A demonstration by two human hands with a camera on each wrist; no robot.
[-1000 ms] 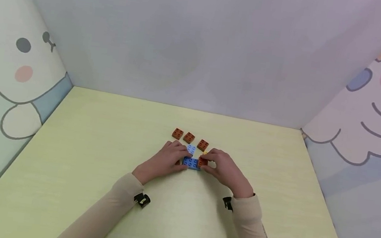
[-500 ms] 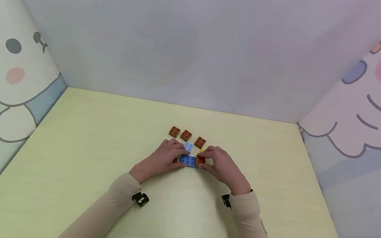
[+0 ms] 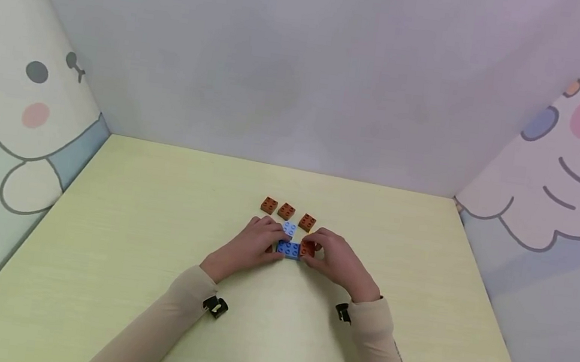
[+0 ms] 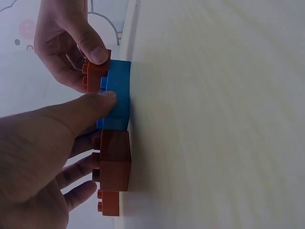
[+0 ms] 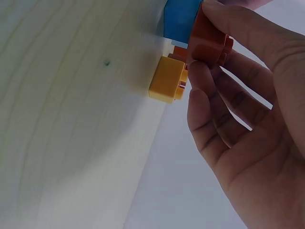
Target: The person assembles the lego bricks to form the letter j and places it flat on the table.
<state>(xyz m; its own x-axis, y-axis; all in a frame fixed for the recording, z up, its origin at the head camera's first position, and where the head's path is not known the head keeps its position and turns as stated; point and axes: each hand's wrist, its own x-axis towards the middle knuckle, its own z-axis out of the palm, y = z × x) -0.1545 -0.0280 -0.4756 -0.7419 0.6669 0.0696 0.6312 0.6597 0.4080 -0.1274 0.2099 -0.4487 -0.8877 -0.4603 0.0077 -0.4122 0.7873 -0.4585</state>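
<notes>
A long blue brick (image 3: 289, 250) lies on the table between the two hands. My left hand (image 3: 249, 245) pinches its left end, with the thumb (image 4: 107, 98) on the near side. With thumb and fingers my right hand (image 3: 341, 264) grips a red-brown brick (image 3: 307, 248) on the blue brick's right end. In the left wrist view this red-brown brick (image 4: 97, 74) sits over the studs, slightly tilted; whether it is fully seated I cannot tell. Another brown brick (image 4: 114, 162) stands beside the blue one, near the left hand's fingers.
Behind the hands, three red-brown bricks (image 3: 287, 211) lie in a loose row. A light blue brick (image 3: 289, 229) lies just beyond the blue one. Beside the right hand stands a yellow brick (image 5: 167, 80). Walls with cartoon animals border the table (image 3: 158, 189).
The head view has shifted slightly. Both hands keep hold of the same bricks in about the same place; the right hand now hides more of the yellow brick.
</notes>
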